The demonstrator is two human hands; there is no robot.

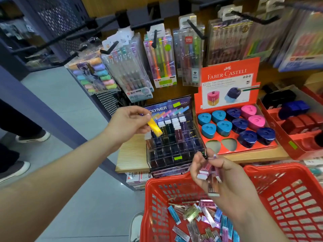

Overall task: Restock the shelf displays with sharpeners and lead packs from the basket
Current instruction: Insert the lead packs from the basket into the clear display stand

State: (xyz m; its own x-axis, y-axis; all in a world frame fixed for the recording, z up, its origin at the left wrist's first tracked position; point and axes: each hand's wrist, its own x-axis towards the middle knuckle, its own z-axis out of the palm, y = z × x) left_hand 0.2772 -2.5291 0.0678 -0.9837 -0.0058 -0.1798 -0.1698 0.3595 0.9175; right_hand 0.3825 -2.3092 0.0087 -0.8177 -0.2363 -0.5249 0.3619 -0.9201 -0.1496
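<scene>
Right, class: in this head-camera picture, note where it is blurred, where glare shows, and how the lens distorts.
Head view: motion blur smears the lead packs in the right hand; the yellow lead pack in the left hand is sharper; the top right corner is softest; glare streaks the hanging pen packs, which the wide lens fans outward.

The red basket (pixel 288 173) ran off the bottom and right edges, and the bundle of lead packs (pixel 212 180) in the right hand (pixel 230 187) above it was blurred, so their number could not be told. Up and left of the basket, the left hand (pixel 127 123) covered the upper end of a yellow pack (pixel 155 127). Far above the basket's right side, the hanging pen packs (pixel 300 37) were blurred and cut by the edge, their print unreadable
</scene>
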